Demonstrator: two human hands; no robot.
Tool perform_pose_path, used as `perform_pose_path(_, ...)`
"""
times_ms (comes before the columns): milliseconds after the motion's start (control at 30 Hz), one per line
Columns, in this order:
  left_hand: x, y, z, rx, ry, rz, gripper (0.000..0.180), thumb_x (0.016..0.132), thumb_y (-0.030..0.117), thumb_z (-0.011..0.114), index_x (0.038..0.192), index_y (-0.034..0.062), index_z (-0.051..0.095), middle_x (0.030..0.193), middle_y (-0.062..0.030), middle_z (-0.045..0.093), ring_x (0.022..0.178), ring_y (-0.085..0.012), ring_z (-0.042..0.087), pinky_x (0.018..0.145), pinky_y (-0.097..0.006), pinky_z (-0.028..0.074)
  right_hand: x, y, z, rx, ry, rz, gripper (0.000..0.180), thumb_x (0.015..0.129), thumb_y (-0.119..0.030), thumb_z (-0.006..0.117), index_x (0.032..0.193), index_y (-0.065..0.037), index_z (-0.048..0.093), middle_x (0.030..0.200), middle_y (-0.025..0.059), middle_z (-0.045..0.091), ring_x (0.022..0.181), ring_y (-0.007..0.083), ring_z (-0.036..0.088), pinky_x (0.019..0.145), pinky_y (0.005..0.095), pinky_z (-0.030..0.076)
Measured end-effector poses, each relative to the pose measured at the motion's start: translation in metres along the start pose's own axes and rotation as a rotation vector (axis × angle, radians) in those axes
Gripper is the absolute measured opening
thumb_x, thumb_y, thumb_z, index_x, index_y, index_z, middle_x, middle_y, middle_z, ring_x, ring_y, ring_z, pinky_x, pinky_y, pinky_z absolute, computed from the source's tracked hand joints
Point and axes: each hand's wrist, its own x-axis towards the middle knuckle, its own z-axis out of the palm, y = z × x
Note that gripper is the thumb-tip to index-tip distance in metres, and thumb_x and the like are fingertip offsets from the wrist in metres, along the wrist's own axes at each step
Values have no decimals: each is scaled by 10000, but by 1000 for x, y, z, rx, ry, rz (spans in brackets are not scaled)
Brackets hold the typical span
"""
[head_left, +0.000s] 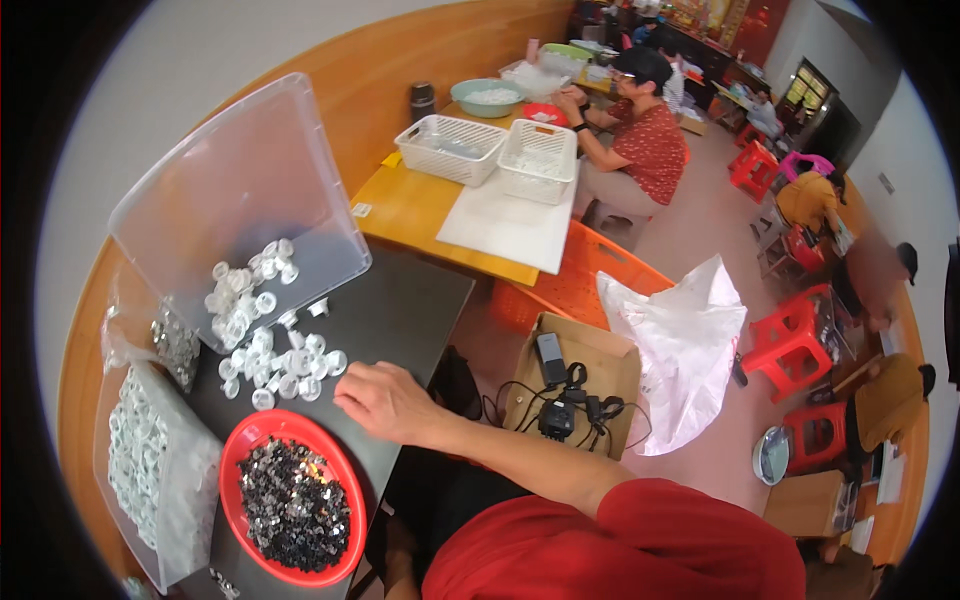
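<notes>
My right hand (385,405) reaches over the dark table, fingers curled together, just beside a heap of white round plastic caps (280,365). Whatever it may hold is hidden by the fingers. Low at the table's near edge, part of my left hand (400,550) shows in shadow; its fingers are not clear. A red oval basin (232,480) full of small black and shiny pieces stands on the table below the caps. More white caps lie inside a translucent plastic bin (225,170) tipped on its side behind the heap.
Left of the basin is a clear bin (205,500) of pale round parts; behind it, a bag of shiny pieces (177,345). At right are a cardboard box (625,400) with cables, a white sack (680,350) and an orange crate (590,270). A co-worker (650,150) sits at a yellow table (400,215).
</notes>
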Motion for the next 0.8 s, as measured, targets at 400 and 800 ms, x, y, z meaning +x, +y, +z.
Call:
perform_pose_path(400,6,42,-18,630,-236,34,327,854,15,489,1165,-22,583,1151,-297,609,1107,-415,590,925,-503,500,5,-1,-6,-70,-26,4,119,849,-163,653,786,-72,608,759,96,577,695,321,592,646,416,464)
perform_pose_path(800,-25,61,-74,680,-329,-132,456,897,446,601,1212,116,619,1137,-109,641,1092,-277,592,879,-449,479,2,11,11,-17,78,-18,138,834,-185,655,807,-51,670,755,101,627,687,330,632,635,429,504)
